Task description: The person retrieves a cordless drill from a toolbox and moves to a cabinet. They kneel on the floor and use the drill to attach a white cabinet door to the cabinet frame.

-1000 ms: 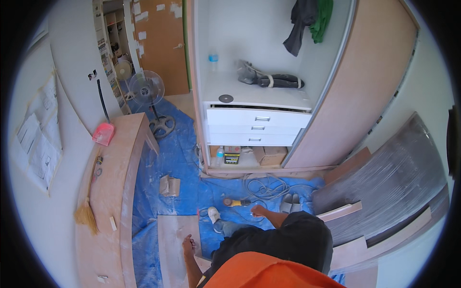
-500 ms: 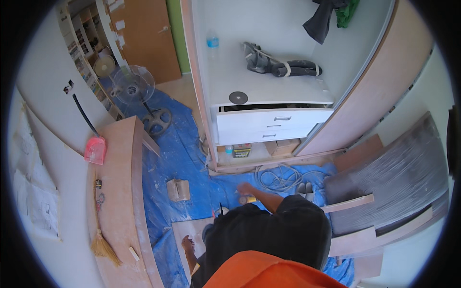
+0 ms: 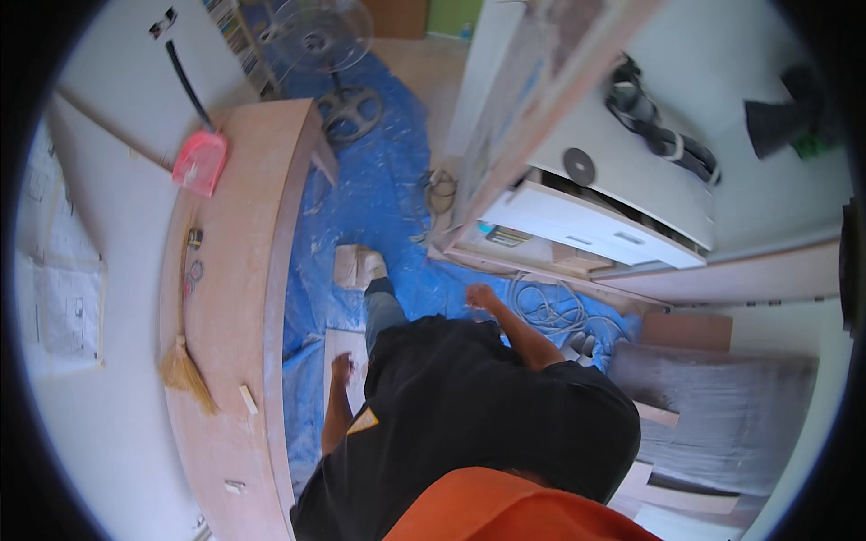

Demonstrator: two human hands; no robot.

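Observation:
My left hand (image 3: 342, 368) hangs with curled fingers over a pale board (image 3: 344, 343) on the floor, left of my dark-clothed body. My right hand (image 3: 480, 298) is out in front on the right, fingers curled, above blue sheeting (image 3: 401, 234) near loops of grey hose (image 3: 541, 307). I cannot make out what, if anything, either hand holds. My white shoe (image 3: 375, 267) is forward, beside a crumpled tan package (image 3: 348, 266).
A long plywood counter (image 3: 225, 307) with broom (image 3: 185, 370) and pink dustpan (image 3: 200, 162) lines the left. A standing fan (image 3: 347, 113) is ahead. An open wardrobe (image 3: 555, 135) with drawers stands at right front; slippers (image 3: 577, 345) and plastic-wrapped panels (image 3: 722, 415) lie right.
My view has swung, so the wardrobe now sits farther right. My foot has stepped forward beside the tan package. My right arm stays reached forward; the yellow tool has left sight behind my body.

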